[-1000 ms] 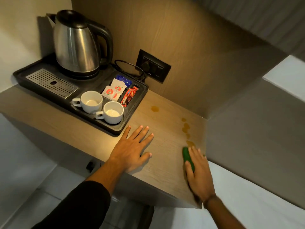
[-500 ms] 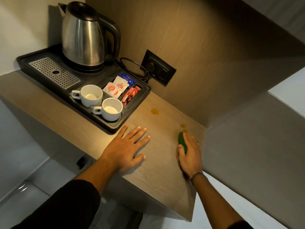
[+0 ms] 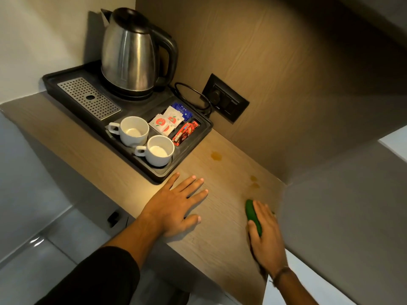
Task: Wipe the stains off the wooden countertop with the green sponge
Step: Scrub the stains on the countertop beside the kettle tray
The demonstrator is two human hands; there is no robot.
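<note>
My right hand (image 3: 267, 234) presses the green sponge (image 3: 253, 215) flat on the wooden countertop (image 3: 222, 230) near its right end, close to the side wall. Only the sponge's left edge shows; my palm hides the other side. Two small brown stains (image 3: 254, 182) lie just beyond the sponge toward the back wall. A larger brown stain (image 3: 216, 156) sits further left, near the tray's corner. My left hand (image 3: 176, 208) rests flat on the counter with fingers spread, just in front of the tray.
A black tray (image 3: 163, 173) on the left holds a steel kettle (image 3: 132, 53), two white cups (image 3: 134, 130), sachets and a drip grille. A wall socket (image 3: 225, 103) with a cable is behind it. A side wall (image 3: 343, 227) bounds the counter on the right.
My right hand has pulled the sponge back toward the front edge, uncovering two small stains near the wall; the stains closer to the front are gone. My left hand stayed put.
</note>
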